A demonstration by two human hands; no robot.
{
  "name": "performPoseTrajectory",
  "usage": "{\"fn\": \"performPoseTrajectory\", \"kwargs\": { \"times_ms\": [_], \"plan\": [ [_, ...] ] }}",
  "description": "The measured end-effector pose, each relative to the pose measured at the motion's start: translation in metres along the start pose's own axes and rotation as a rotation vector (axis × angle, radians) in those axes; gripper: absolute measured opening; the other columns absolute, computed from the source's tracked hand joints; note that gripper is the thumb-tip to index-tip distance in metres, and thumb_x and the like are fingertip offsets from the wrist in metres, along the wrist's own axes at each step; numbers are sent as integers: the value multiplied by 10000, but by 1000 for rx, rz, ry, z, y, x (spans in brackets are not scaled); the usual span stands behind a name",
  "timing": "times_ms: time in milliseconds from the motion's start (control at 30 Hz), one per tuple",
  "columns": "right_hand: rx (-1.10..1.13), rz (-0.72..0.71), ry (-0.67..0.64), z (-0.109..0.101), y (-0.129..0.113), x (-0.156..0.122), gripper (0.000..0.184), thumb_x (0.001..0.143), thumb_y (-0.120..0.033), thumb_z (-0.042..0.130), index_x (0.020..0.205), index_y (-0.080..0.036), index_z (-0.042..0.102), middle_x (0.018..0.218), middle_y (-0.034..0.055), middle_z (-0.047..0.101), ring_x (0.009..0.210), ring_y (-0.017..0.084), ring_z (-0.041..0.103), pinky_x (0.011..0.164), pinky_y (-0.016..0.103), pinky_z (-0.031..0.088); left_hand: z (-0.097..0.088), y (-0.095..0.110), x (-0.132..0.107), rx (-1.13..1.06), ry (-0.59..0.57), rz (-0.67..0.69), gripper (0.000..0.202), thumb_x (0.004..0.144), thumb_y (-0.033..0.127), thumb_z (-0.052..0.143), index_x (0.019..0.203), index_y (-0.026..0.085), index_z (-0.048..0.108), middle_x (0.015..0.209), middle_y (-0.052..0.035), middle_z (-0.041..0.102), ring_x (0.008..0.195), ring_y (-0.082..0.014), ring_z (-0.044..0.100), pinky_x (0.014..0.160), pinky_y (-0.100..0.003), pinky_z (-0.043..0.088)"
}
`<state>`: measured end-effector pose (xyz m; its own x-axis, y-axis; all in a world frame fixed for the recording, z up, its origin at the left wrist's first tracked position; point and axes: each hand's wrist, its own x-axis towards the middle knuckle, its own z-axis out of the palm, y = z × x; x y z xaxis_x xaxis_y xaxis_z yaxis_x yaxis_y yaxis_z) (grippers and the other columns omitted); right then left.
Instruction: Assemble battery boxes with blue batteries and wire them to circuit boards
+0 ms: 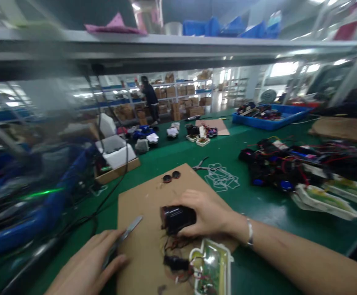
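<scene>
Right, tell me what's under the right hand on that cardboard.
The right hand sits over a black cylindrical part, with thin wires trailing below it onto a brown cardboard sheet. The palm hides the part's top; the cardboard beneath is covered.

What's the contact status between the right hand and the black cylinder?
Touching. The head view shows the right hand curved over the black cylinder, its fingers pressed against the cylinder's side with no gap.
</scene>
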<state>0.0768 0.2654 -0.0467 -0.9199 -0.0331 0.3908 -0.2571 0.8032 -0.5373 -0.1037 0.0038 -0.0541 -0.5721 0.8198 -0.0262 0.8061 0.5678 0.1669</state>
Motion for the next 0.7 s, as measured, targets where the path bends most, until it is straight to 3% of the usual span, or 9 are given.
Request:
{"fn": "performPoseTrajectory", "kwargs": {
  "times_ms": [67,233,367,500,600,700],
  "plan": [
    [-6,-21,5,1,2,2,565,706,-401,722,1212,-199,571,1021,73,653,945,218,579,827,343,436,-4,2,-10,-33,-124,-23,364,831,347,502,1184,279,563,1199,-34,590,1079,-226,578,919,-336,452],
    [-37,1,-11,5,0,2,517,701,-287,716,1188,-210,562,1032,64,636,937,217,561,820,350,436,-4,17,-7,-137,-90,-163,304,827,325,517,1114,226,525,1045,-54,614,956,-220,595,805,-314,437],
    [-65,24,-13,10,0,1,473,721,-280,699,1167,-203,562,1012,78,628,927,227,561,798,363,452,-5,16,-8,-93,-163,-257,169,841,360,485,868,203,540,864,-48,627,809,-234,603,663,-306,401],
    [-78,28,-14,13,3,0,471,746,-281,689,1188,-224,535,1062,82,615,978,238,549,839,387,451,-8,13,-11,-191,-224,-212,133,842,326,480,784,210,510,770,-14,611,720,-191,582,606,-270,348],
    [-99,32,-12,14,5,0,457,758,-254,678,1188,-234,526,1094,82,607,1017,245,536,877,409,438,-11,18,-12,-324,-132,-163,133,882,305,429,794,213,467,775,-5,608,715,-172,578,624,-270,359],
    [-114,5,14,16,6,0,445,760,-259,676,1179,-236,527,1095,81,608,1031,255,529,897,427,426,-16,27,-14,-644,-96,-122,137,929,329,370,892,214,433,784,6,628,668,-137,598,625,-250,403]
  ]
}}
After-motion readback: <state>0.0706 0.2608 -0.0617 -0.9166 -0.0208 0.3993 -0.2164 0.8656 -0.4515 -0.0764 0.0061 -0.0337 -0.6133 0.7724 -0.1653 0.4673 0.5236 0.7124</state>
